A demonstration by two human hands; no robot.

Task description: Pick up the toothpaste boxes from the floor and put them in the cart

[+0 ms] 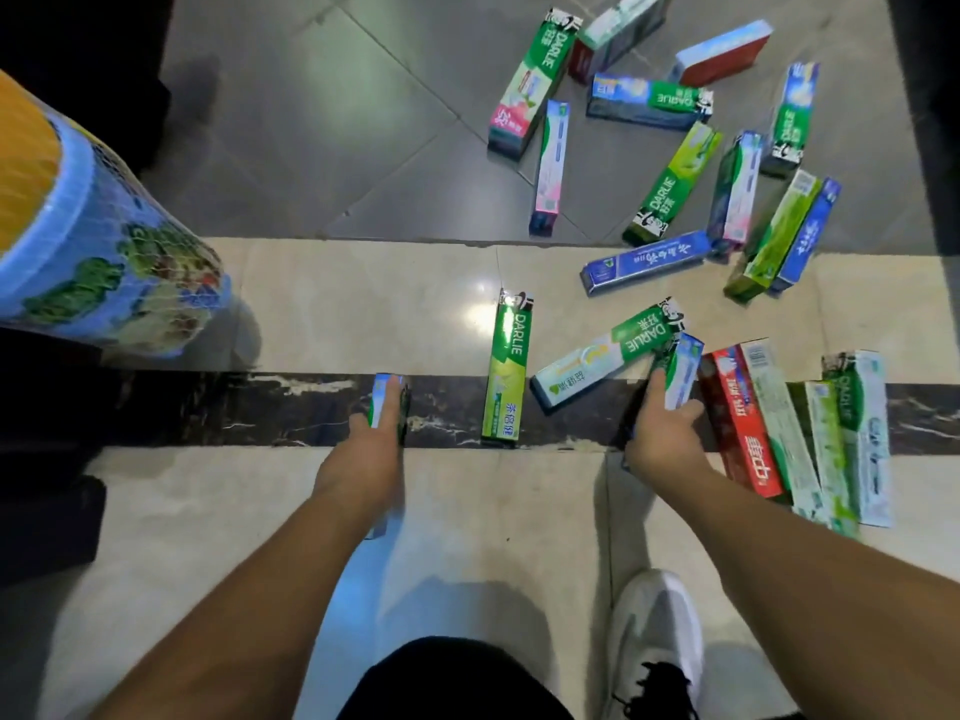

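Note:
Several toothpaste boxes lie scattered over the tiled floor ahead and to the right. My left hand [371, 449] is closed around a blue-and-green toothpaste box [384, 402] held end-up over the dark marble strip. My right hand [665, 433] grips another blue-and-green box [683, 374] just above the floor. A green Darlie box [506, 374] lies between my hands, and a white-and-green Darlie box [605, 353] rests beside my right hand. A red box [740, 423] and pale green boxes [852, 439] lie to the right. The blue mesh cart [98, 252], with boxes inside, stands at the left.
A dark marble strip [260, 407] crosses the beige floor under my hands. Grey tiles [311, 122] lie further ahead with more boxes at the upper right. My white shoe [657, 631] stands at the bottom right. Dark furniture edges the left side.

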